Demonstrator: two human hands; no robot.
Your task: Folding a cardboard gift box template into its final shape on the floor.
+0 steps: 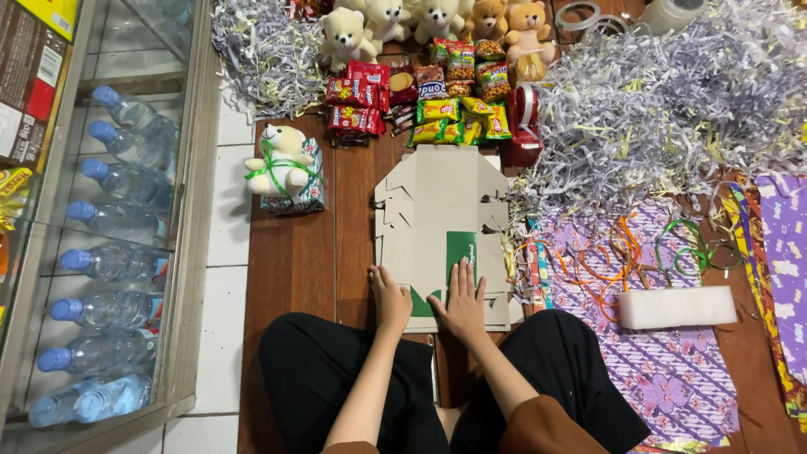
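Floor: brown wooden boards (290, 261) with white tiles to your left; you sit with your knees apart, black trousers at the bottom edge.
Your hands: left hand (390, 299) and right hand (462, 303) lie palm down, fingers spread and flat, gripping nothing, on the near end of the flattened cardboard boxes (437, 223).
Cardboard: a stack of grey-brown blanks with a green patch, lying flat on the floor straight ahead of you.
Beyond it: snack packets (420, 97) in red, yellow and green, then a row of plush bears (437, 21); a red tape dispenser (525, 122) just right of the packets.
Left of it: one plush bear tied with green ribbon (282, 160) on a wrapped parcel.
Right of it: shredded paper (664, 101) in a big heap, patterned wrapping paper (664, 370), loose ribbons (618, 256), a white foam block (677, 307).
Far left: glass cabinet (189, 210) holding water bottles (113, 261).
Cut off: tape rolls at the top edge; your forearms hide the cardboard's nearest edge.
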